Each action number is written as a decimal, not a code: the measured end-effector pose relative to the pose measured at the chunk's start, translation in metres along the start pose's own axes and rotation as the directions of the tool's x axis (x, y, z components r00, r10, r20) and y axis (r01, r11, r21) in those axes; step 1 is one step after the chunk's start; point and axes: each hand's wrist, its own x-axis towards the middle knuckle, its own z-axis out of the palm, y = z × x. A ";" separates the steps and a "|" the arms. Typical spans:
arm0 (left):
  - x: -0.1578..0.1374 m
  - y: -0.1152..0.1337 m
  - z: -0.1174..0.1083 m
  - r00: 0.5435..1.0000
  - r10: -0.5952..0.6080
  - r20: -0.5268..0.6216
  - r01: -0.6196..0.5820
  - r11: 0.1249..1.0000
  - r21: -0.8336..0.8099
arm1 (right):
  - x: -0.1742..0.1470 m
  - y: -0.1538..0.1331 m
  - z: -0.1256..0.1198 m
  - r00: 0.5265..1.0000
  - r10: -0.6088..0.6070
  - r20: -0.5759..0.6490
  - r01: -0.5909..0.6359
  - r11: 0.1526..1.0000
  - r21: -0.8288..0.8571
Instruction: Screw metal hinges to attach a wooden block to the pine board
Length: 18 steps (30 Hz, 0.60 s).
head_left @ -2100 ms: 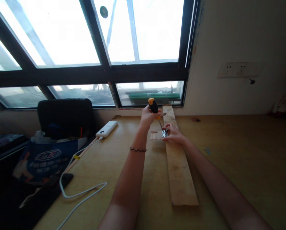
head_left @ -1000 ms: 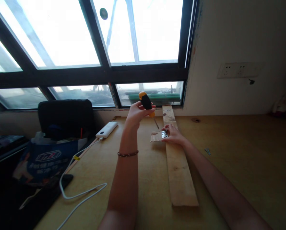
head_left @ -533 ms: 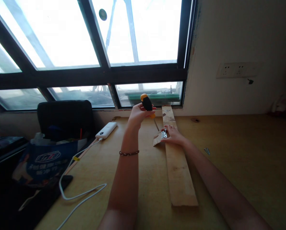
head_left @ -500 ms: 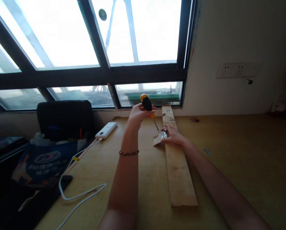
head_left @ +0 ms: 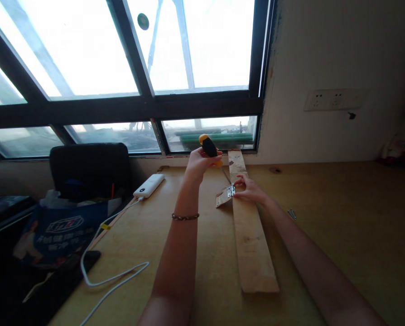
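My left hand is closed round the yellow-and-black handle of a screwdriver. Its shaft slants down to the right, and the tip is at the upper part of a metal hinge. The hinge lies at the left edge of a long wooden board, joining a small wooden piece that tilts down to the left. My right hand rests over the board, thumb and forefinger closed on the hinge's right side. Any screw under the tip is too small to make out.
Several loose screws lie on the table to the right. A white power bank with a white cable sits at the left. Beyond the left edge are a black chair and a blue bag. The window stands behind.
My left hand has shifted slightly right with the screwdriver, bringing its tip to the hinge top. My right fingers have drawn up into a more arched pinch at the hinge.
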 end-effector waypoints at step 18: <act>0.009 -0.022 0.011 1.000 0.014 0.025 -0.012 0.998 -0.062 | 0.001 -0.001 0.000 1.000 0.017 0.023 -0.018 0.999 0.045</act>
